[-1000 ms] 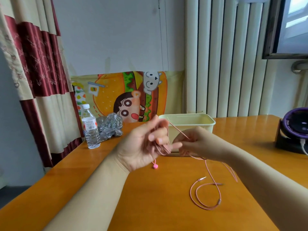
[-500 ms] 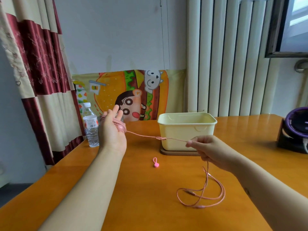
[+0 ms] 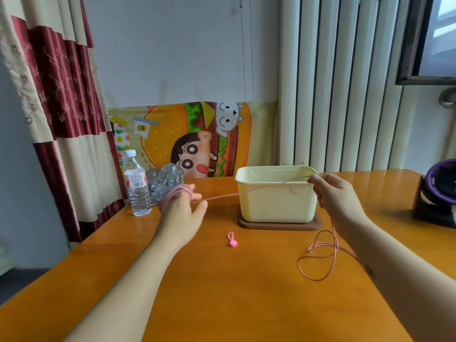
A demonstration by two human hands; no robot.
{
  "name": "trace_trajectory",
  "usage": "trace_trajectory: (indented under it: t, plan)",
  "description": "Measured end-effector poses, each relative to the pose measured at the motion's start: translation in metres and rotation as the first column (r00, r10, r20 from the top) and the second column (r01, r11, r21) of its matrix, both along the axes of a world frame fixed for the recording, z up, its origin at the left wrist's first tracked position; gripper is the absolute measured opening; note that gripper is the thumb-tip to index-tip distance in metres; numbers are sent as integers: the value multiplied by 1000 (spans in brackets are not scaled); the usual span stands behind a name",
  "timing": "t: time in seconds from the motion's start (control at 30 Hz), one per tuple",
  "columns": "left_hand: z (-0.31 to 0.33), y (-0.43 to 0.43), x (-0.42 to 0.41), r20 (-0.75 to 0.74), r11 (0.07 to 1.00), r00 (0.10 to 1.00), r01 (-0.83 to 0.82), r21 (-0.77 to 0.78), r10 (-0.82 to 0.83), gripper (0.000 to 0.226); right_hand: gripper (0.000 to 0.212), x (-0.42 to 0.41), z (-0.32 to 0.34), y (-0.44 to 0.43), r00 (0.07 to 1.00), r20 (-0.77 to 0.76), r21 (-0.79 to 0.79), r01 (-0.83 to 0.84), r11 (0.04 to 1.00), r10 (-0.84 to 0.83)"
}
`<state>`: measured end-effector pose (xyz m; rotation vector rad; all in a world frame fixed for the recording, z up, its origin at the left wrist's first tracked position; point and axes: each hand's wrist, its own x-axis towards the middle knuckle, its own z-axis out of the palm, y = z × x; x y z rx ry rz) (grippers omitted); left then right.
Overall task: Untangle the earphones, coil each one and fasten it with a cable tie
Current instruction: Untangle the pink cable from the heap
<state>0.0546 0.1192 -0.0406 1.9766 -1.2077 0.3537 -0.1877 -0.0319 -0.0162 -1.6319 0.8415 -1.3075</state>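
Cable (image 3: 222, 197): pink and thin, stretched in the air between the two hands, crossing in front of the tub's upper front.
Left hand (image 3: 182, 211): raised over the table (image 3: 222, 292), back toward the camera. Several turns of cable are wound round the fingers (image 3: 172, 196), which look stretched out with the thumb spread to the side. The view is blurred.
Right hand (image 3: 338, 201): held up at the tub's right front corner. The thumb and forefinger pinch the cable and the other fingers are curled.
Slack: the cable drops from under the right hand and lies in loose loops on the table, just right of the mat, partly hidden by the right forearm.
Tie (image 3: 232, 239): small and pink, a loop with a rounded head. It lies on the table in front of the tub, between the forearms, touched by neither hand.
Tub (image 3: 276, 206): cream, open-topped, standing on a brown mat (image 3: 278, 224).
Left edge: a water bottle (image 3: 137, 186) stands upright, with crumpled clear plastic (image 3: 165, 180) just beside it.
Right edge: a purple-and-black device (image 3: 439, 193), cut off by the frame.
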Motion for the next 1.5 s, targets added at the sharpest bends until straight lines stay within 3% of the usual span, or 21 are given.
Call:
trace_trajectory:
  t: [0.1,0.2,0.27,0.33,0.37,0.43,0.5,0.6,0.63,0.73,0.8,0.87,0.93,1.0,1.1,1.17,1.2,1.27,1.37,1.43,1.5]
  plan:
    - [-6,2,-6,121,968,991,31,250,-63,8,22,0,9,2,997,43,-64,62,996,-60]
    - [-5,3,-15,102,889,988,61,455,-120,22,22,2,18,6,993,54,-145,112,983,-105]
    - [-1,5,-23,-69,805,983,178,567,-168,26,21,4,23,7,990,65,-192,135,972,-124]
    - [6,10,-32,-363,685,899,424,592,-243,33,20,6,26,6,987,77,-205,156,966,-143]
    - [12,14,-36,-546,618,791,581,530,-276,34,21,6,27,3,984,82,-200,169,965,-155]
    - [22,24,-45,-825,501,472,819,279,-312,33,25,7,26,-2,981,78,-177,191,965,-180]
    - [29,33,-51,-897,377,165,926,-1,-409,32,27,6,20,-8,982,38,-142,188,972,-184]
    - [38,39,-67,-799,100,-267,921,-375,-538,30,23,9,6,-10,982,-134,-116,116,986,-132]
    - [42,38,-74,-746,43,-370,882,-469,-554,33,22,13,0,-9,973,-206,-118,82,990,-106]
    - [56,36,-89,-592,21,-595,696,-718,-543,47,19,24,-18,3,924,-383,-108,-44,993,0]
    - [68,35,-92,-490,70,-648,560,-825,-583,53,21,29,-28,13,869,-484,-67,-156,986,104]
    - [76,33,-93,-456,227,-498,453,-862,-738,55,24,29,-33,22,787,-582,-16,-263,965,205]
    - [79,30,-86,-481,397,-216,338,-853,-850,57,26,25,-30,32,695,-662,35,-345,938,281]
    - [74,24,-72,-497,483,19,271,-832,-867,58,30,24,-25,39,620,-715,67,-399,914,323]
    - [59,14,-46,-567,625,285,190,-757,-773,56,41,23,-14,47,584,-735,69,-442,894,345]
    - [46,9,-31,-613,710,404,151,-688,-679,36,44,23,-7,53,590,-744,3,-467,884,314]
    - [40,8,-26,-628,765,475,170,-621,-616,24,43,22,-3,57,606,-740,-52,-484,874,292]
    - [27,7,-22,-598,861,626,284,-422,-500,26,35,19,7,65,647,-725,-174,-502,847,235]
    - [19,10,-32,-517,874,743,486,-22,-426,41,25,17,22,70,723,-690,-417,-422,805,21]
    - [21,13,-46,-501,812,763,555,184,-408,36,20,16,30,67,786,-611,-540,-326,776,-95]
    - [24,16,-55,-533,735,734,620,274,-421,28,17,14,34,62,823,-556,-576,-278,769,-119]
